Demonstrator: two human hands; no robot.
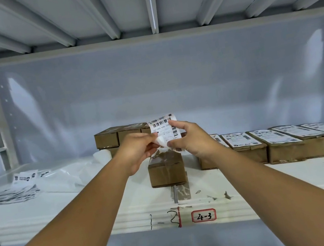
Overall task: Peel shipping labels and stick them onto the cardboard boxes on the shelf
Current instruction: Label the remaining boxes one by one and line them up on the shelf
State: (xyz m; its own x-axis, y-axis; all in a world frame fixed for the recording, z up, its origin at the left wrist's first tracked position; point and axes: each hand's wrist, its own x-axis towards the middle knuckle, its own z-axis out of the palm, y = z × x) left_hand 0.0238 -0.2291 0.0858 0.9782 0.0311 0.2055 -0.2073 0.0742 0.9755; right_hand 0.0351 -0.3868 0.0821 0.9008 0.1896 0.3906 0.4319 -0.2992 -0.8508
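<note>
A white shipping label with barcodes is held upright above the shelf between both hands. My right hand pinches its right edge between thumb and fingers. My left hand pinches the curled lower corner, where the backing is coming away from the label. Directly below stands an unlabelled cardboard box. To the right, a row of several cardboard boxes carries labels on top. Behind my hands sit stacked plain boxes.
A pile of loose labels and crumpled white backing sheets lie on the left of the white shelf. The shelf's front edge bears handwritten marks and a red-framed tag "4-3". Another shelf board is overhead.
</note>
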